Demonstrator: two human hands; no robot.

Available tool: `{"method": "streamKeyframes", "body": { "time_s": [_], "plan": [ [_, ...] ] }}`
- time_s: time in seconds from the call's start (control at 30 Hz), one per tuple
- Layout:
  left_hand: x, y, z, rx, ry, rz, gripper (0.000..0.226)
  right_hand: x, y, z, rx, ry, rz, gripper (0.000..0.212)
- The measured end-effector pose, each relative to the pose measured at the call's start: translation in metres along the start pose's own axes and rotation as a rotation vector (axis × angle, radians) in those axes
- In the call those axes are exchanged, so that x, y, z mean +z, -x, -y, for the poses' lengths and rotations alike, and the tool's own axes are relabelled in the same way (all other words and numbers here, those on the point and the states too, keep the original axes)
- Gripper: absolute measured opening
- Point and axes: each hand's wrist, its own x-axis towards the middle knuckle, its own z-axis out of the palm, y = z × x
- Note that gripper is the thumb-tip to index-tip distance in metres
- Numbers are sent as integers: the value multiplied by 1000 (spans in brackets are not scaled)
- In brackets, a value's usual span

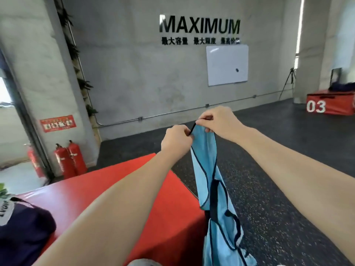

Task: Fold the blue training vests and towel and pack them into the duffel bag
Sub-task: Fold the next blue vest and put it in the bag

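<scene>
Duffel bag [21, 233], dark navy, sits at the far left on the red padded plyo box [107, 191] that serves as worktop; whether its mouth is open cannot be told from here, and a closed zip would stall the packing. Moving right, the left hand [175, 140] pinches the dark-trimmed top edge of a light blue training vest [209, 181] between thumb and curled fingers. Close beside it, the right hand [217, 120] has the same sort of grip, fingertips nipped on the trim a little higher.

The vest hangs in the air from these two pinches, past the box's right corner and down toward the speckled floor [278, 189]. More blue fabric is bunched at its lower end, possibly a second vest tangled in. The likely troubles: thin slippery mesh sliding out of such small pinches, the tangle spoiling a flat fold, or the tail dragging on the floor. No towel is in view.
</scene>
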Motion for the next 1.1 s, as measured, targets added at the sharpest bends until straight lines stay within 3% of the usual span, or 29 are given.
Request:
{"method": "streamKeyframes", "body": {
  "time_s": [0.2,0.43,0.53,0.73,1.1],
  "plan": [
    [-94,-17,30,16,-192,-25,17,-40,-55,54,-131,57,-3,17],
    [-194,-27,60,-57,-343,-75,15,-40,-104,95,-225,154,-75,17],
    [-237,-33,58,2,-475,-185,14,-32,-123,108,-275,237,-120,15],
    [-317,-53,56,98,-463,-475,16,-24,-159,128,-246,252,-248,11],
    [-371,-63,112,97,-515,-508,12,51,-191,159,-109,101,-208,15]
  ]
}}
